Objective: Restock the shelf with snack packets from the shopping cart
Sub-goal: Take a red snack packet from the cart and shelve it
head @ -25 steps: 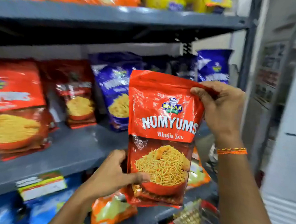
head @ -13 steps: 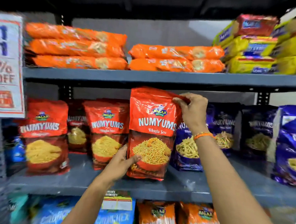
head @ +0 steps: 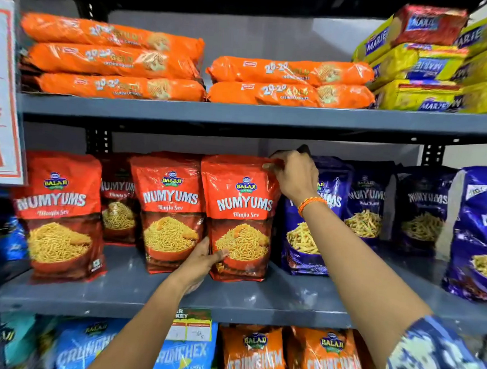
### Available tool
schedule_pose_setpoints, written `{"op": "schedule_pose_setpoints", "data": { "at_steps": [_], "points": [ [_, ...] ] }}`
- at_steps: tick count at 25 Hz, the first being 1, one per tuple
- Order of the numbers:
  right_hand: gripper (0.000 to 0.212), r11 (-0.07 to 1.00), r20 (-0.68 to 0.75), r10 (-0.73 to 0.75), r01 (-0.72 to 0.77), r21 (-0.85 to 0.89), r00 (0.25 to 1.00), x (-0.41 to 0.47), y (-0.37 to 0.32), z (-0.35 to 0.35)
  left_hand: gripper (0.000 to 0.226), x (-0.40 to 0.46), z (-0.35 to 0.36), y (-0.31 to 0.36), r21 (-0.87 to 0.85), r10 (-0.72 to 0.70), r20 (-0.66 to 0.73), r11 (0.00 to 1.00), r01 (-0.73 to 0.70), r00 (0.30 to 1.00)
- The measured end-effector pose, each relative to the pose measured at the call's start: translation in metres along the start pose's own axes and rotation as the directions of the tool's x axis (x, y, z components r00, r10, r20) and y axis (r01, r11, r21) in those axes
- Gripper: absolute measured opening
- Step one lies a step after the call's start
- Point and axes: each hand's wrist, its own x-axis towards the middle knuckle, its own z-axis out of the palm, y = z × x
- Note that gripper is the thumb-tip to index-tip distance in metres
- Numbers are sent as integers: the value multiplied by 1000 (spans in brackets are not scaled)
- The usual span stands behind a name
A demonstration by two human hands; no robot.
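While the right hand (head: 293, 175) pinches the top right corner of the glossy red plastic Numyums Bhujia Sev packet (head: 241, 213), the left hand (head: 202, 260) presses thumb and fingers against its lower left edge, so both grips are closed on the same pack. The packet stands upright, long axis vertical, its base on or just above the grey metal shelf (head: 228, 301), near the front edge. It sits just beside a matching red packet (head: 170, 208) on its left and the dark blue Numyums packets (head: 308, 232) on its right. It lies between the hands, the left one nearer its base. As I judge it, letting go depends on the pack staying upright.
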Motion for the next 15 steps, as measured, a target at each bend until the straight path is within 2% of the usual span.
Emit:
{"op": "schedule_pose_setpoints", "data": {
  "at_steps": [5,8,10,12,14,15],
  "points": [
    [43,999,59,-21,19,37,998,11,3,-10,52,4,2,4,32,7,7,999,-7,1000],
    [57,994,72,-72,65,87,995,-2,20,-32,61,-21,9,0,126,94,-133,989,-77,987],
    [60,989,58,-139,135,59,989,-22,37,-59,67,-49,18,-1,179,183,-310,975,-131,933],
    [61,982,72,-186,183,51,980,-50,56,-97,61,-78,35,-1,178,305,-451,952,-250,839],
    [60,983,128,-186,182,36,974,-88,80,-141,50,-98,60,-1,125,387,-501,918,-377,774],
    [58,986,169,-167,165,26,971,-111,94,-162,46,-103,75,-3,100,414,-482,902,-421,772]
  ]
}}
